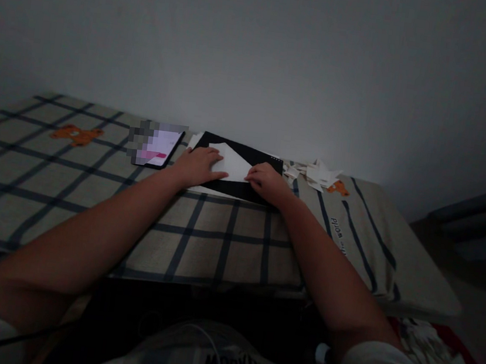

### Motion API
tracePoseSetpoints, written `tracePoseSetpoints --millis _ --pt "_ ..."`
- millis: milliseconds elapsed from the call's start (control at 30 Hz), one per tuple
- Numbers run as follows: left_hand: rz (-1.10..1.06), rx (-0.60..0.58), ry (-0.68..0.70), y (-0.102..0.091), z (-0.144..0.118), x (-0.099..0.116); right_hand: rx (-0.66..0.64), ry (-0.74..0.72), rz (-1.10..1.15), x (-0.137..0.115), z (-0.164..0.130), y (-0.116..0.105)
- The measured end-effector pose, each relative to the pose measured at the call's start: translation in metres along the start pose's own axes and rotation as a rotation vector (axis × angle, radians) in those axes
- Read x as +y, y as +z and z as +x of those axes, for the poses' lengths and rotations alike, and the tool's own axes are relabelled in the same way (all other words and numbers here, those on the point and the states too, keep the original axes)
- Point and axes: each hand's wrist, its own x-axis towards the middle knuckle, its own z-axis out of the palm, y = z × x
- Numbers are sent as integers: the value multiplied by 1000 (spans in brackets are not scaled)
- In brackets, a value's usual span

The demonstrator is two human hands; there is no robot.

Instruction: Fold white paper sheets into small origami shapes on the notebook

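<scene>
Paper first: a white folded sheet lies on a black board at the far edge of the checked tablecloth, close to the grey wall. The sheet comes to a blunt point on the far side, so its fold lines run away from the person while its broad base faces the two hands.

The left hand lies flat, palm down, on the sheet's left part, fingers stretched out to the right across the paper; it presses rather than pinches and grasps nothing. The right hand sits at the sheet's right lower corner with the fingers curled under, and they seem to nip or press the paper's edge there, though the dim light does not let me tell whether the edge is truly caught between fingertips.

So the sheet lies between the hands, touched from both sides. The left hand covers more of it; the right hand sits at its edge only.

A phone with a lit pinkish screen lies just beside the board on the left, apart from the left hand. A heap of white paper scraps lies to the right of the board, near but clear of the right hand. Orange bear patches mark the cloth.
</scene>
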Motion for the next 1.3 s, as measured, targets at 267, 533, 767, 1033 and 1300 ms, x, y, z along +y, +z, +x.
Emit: tracePoseSetpoints --millis 267,533,767,1033,1300 --pt "-16 -36 -32 -1 0 0 215 118 167 19 -5 -8" --pt "-23 -89 -37 -5 -1 0 117 336 294 30 -8 -7" --pt "-55 -76 -38 -5 -1 -1 108 429 392 38 -10 -3" --pt "-25 -38 -61 -2 0 3 108 434 416 38 -11 -5" --pt "-16 -36 -64 -2 -1 4 38 424 509 39 -13 -10"
